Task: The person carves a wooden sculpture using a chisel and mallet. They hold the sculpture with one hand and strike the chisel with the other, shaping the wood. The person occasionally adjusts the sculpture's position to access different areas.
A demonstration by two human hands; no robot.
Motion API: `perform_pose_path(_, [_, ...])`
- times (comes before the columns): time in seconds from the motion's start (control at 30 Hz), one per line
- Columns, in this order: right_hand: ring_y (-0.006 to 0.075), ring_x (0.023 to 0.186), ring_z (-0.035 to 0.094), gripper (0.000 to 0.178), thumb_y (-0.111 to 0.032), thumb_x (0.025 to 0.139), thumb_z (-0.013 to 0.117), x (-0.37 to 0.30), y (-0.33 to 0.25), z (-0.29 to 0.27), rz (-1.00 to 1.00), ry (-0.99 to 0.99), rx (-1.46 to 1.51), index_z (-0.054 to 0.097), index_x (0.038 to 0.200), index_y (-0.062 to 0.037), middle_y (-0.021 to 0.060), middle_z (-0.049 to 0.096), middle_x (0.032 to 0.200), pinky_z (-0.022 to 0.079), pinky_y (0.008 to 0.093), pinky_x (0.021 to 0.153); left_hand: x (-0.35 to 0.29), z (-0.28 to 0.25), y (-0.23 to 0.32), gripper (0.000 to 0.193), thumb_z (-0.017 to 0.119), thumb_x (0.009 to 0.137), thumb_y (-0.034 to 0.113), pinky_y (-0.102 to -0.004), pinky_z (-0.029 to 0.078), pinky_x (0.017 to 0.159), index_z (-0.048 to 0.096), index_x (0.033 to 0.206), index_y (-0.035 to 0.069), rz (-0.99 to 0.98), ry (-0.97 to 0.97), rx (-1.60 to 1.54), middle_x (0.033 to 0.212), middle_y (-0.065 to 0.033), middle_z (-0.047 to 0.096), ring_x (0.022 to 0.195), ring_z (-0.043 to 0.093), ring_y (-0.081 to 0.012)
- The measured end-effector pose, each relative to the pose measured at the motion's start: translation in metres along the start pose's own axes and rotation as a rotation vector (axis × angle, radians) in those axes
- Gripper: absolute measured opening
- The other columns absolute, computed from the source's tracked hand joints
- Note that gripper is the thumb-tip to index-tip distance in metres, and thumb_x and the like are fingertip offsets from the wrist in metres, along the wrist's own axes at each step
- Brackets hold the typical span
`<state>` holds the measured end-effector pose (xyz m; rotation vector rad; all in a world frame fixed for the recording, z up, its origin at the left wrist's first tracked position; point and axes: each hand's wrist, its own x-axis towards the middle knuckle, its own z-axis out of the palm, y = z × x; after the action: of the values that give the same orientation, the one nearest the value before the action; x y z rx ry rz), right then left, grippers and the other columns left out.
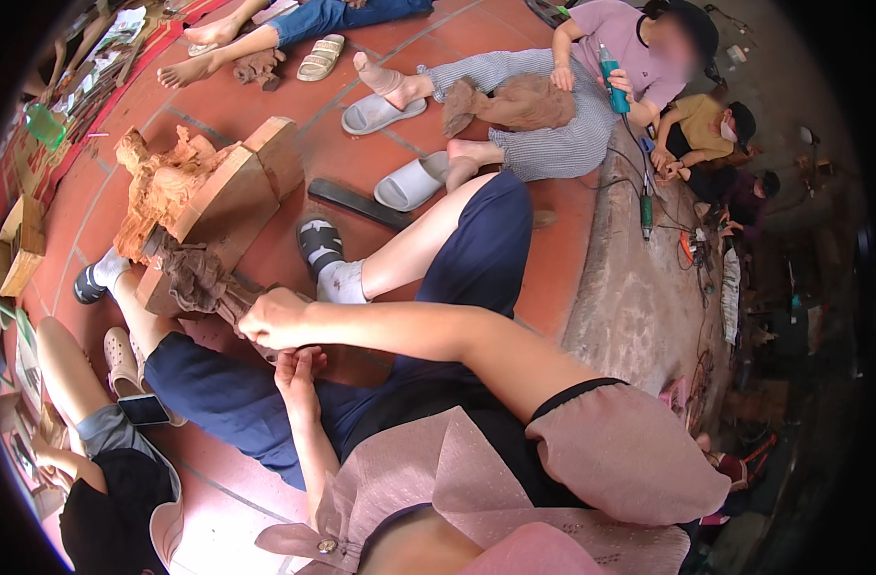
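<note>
A dark brown wood carving (200,276) lies slanted before me, above my lap. My right hand (277,319) is closed over its near end in a fist and covers that part. Just below, my left hand (300,372) is turned upward with curled fingers near the carving's end; what they hold, if anything, I cannot make out. Beyond the dark piece, a lighter orange wood carving (174,172) rests against a thick wooden block (237,196).
A dark flat bar (358,203) lies on the red tiles beside grey slippers (411,182). At the upper right, a seated person holds a teal power tool (612,79) over a brown carving (524,103). Cables cross the grey ledge (622,316). A phone (145,409) is at the left.
</note>
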<state>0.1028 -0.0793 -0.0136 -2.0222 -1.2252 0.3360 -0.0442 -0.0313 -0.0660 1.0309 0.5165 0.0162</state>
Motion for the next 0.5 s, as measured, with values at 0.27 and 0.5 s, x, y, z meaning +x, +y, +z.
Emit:
perform_pose_path(0.27, [0.0309,0.064,0.064,0.01,-0.006,0.064,0.066,-0.001,-0.008,0.02,0.009,0.015,-0.018,0.059,0.067,-0.0119,0.0073,0.062,0.064,0.049,0.0428,0.057,0.011,-0.013,-0.022,0.014,0.056,0.095,0.009,-0.0293,0.054,0.072,0.059,0.107,0.004,0.052,0.031,0.014,0.091,-0.006,0.066,0.076,0.064,-0.015])
perform_pose_path(0.5, [0.0296,0.064,0.065,0.01,-0.005,0.062,0.066,-0.008,-0.028,-0.009,0.087,0.083,-0.007,0.059,0.066,-0.0121,0.0074,0.062,0.062,0.049,0.0421,0.056,0.005,-0.01,-0.008,0.018,0.056,0.095,0.009,-0.0298,0.054,0.073,0.059,0.112,0.005,0.011,0.04,-0.022,0.095,-0.0053,0.066,0.079,0.064,-0.0154])
